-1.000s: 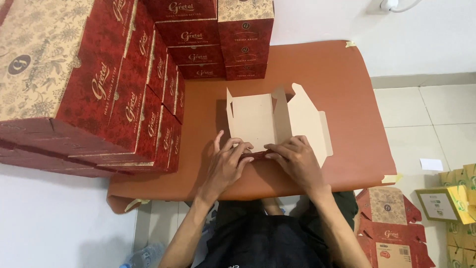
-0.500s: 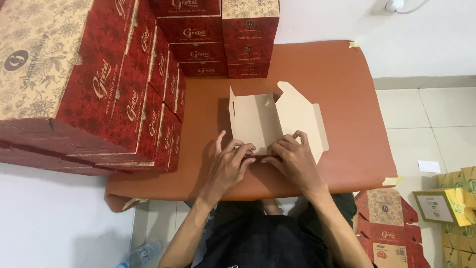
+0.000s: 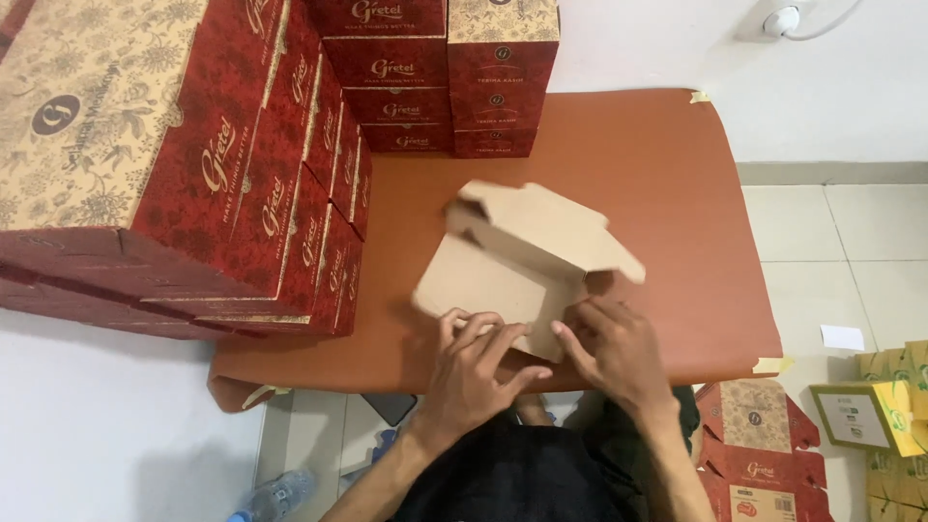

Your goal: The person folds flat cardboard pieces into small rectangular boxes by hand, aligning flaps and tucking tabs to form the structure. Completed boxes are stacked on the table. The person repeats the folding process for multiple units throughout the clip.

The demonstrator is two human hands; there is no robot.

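Stacked red-and-gold printed cartons (image 3: 193, 164) sit far left. Left hand (image 3: 478, 372) presses flat on the plain brown cardboard box blank (image 3: 522, 256) at the brown table's (image 3: 677, 193) near edge; right hand (image 3: 614, 353) pinches its flap. I'd crease firmly along scores, keeping corners square.

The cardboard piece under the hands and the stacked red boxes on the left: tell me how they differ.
The cardboard piece is half folded, with its flaps open and its plain brown inner side showing; the stacked red boxes are closed and show red and beige floral print. The piece lies alone on the brown table with the left hand and right hand pressing on it; the boxes stand untouched in piles. Both look like cardboard.
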